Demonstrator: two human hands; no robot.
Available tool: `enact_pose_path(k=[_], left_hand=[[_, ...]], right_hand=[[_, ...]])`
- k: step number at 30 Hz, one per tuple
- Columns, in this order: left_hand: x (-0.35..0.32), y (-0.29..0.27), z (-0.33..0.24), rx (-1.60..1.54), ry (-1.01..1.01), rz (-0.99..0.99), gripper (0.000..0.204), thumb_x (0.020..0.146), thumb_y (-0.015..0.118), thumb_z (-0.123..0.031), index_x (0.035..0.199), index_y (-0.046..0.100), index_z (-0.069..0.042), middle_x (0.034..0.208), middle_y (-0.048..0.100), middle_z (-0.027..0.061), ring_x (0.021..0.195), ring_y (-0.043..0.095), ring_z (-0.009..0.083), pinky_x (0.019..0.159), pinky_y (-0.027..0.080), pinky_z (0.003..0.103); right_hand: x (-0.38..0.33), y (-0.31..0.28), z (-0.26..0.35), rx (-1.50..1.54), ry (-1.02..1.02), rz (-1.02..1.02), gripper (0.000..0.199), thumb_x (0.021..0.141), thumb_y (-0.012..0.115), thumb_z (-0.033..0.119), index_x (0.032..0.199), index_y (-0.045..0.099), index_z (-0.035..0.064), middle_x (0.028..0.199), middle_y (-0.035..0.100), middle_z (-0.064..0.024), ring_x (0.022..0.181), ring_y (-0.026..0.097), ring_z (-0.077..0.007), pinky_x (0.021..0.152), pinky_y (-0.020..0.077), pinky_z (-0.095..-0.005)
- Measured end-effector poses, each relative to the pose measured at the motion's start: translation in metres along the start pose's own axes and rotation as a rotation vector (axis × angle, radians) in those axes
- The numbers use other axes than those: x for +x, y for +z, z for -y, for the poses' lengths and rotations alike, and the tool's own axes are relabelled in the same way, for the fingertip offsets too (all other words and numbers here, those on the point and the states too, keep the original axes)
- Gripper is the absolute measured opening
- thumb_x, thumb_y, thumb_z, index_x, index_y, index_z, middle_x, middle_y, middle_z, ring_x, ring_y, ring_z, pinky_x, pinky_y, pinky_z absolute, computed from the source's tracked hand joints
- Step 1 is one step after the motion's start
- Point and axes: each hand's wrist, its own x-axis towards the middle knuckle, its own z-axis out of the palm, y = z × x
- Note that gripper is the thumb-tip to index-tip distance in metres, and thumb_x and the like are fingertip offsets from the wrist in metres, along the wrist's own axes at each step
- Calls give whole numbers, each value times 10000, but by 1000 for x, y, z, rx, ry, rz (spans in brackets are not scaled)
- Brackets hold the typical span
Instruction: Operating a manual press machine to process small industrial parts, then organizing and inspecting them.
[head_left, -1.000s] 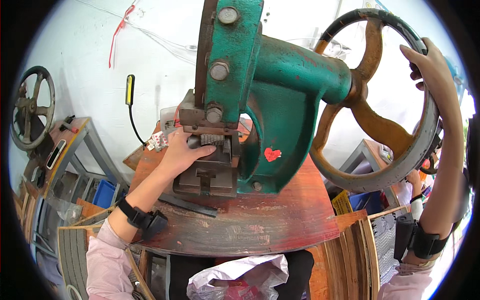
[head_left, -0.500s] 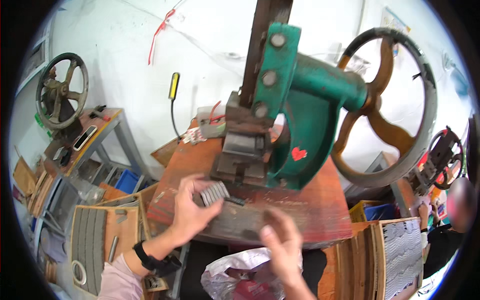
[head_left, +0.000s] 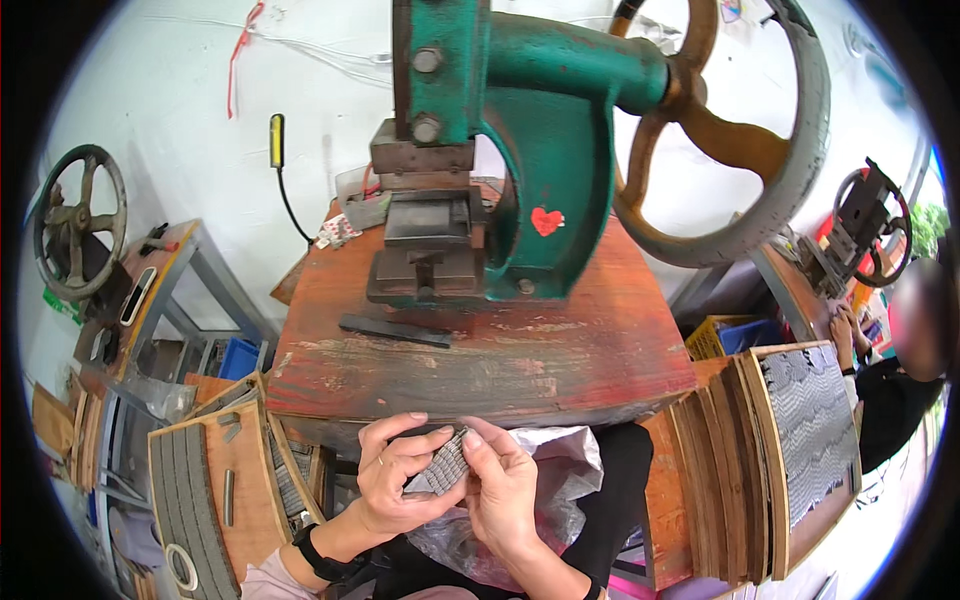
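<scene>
While the left hand (head_left: 392, 482) cups the grey ridged block (head_left: 441, 467) in curled fingers, the right hand (head_left: 503, 492) grips its upper end, thumb on top; block between both, before the bench's (head_left: 600, 350) near edge.

1 phone (head_left: 138, 296) lies on a bench (head_left: 168, 265); 1 red ribbon (head_left: 242, 42) hangs down.

Bright, R-side glare, edges v. bent

The right hand (head_left: 503, 492) is now also gripping the small grey ribbed block (head_left: 440, 470). The left hand (head_left: 388, 484) is holding it nearer the lap (head_left: 620, 485).
</scene>
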Motion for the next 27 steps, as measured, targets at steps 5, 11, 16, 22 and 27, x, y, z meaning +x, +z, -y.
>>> enact_pose_path(k=[5, 11, 16, 22, 27], left_hand=[[-1, 6, -6, -23, 29, 52, 498, 547, 824, -43, 910, 483, -66, 1014, 656, 88, 1038, 545, 296, 840, 457, 404], [2, 13, -6, -30, 60, 18, 508, 535, 826, -58, 910, 483, -68, 1000, 662, 92, 1026, 555, 295, 832, 450, 398], [5, 13, 3, -26, -70, 99, 454, 560, 811, -74, 892, 500, -66, 999, 667, 85, 1001, 574, 278, 835, 440, 399], [13, 31, 41, -369, -389, 110, 430, 633, 806, -107, 929, 509, -12, 951, 639, 116, 924, 612, 244, 779, 482, 335], [31, 39, 71, -524, -636, 252, 527, 677, 772, -44, 1030, 382, -27, 947, 620, 128, 897, 600, 148, 783, 483, 303]], right_hand=[[-5, -8, 9, 109, -6, 63, 243, 923, 573, 124, 1123, 586, -14, 878, 620, -27, 670, 536, -36, 531, 403, -167], [2, -9, 16, -191, -75, 127, 289, 957, 519, 198, 1138, 574, -20, 908, 628, -37, 717, 559, -46, 552, 431, -174], [21, -21, 27, -163, 86, 197, 346, 905, 589, 99, 1213, 510, -37, 1025, 616, -77, 940, 582, -116, 780, 482, -222], [53, -28, 41, -665, -207, 604, 471, 863, 564, -54, 1312, 422, -38, 1259, 483, -110, 1165, 475, -179, 960, 421, -317], [90, -26, 48, -1008, -448, 536, 426, 833, 595, -11, 1248, 501, -12, 1112, 575, -157, 1055, 559, -251, 891, 441, -307]])
